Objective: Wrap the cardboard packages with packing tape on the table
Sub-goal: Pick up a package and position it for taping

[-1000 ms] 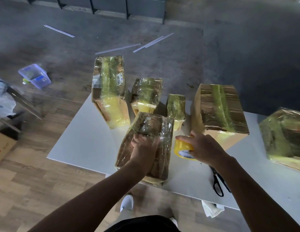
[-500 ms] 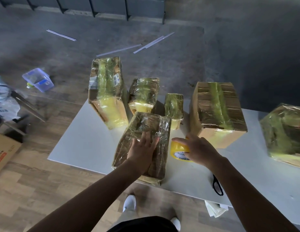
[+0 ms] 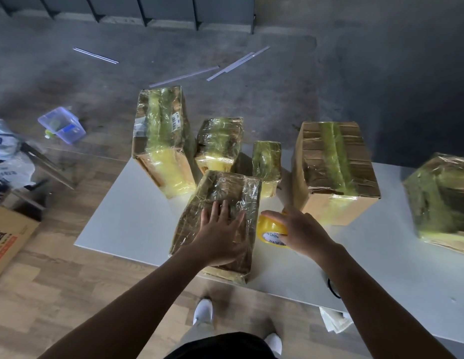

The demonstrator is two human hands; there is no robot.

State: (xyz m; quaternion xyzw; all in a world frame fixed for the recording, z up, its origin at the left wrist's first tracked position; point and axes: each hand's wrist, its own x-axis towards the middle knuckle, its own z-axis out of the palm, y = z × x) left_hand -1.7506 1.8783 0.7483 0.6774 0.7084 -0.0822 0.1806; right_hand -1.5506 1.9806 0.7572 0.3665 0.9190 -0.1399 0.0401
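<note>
Pointing away lengthwise, wrapped package (image 3: 220, 187) under flat left fingers (image 3: 217, 211); right fingers (image 3: 274, 215) curled round tape roll (image 3: 269, 228).

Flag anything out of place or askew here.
Thin pale strips lie scattered on the floor beyond the table. The package under the left hand sits right at the table's near edge, where it might tip off.
</note>
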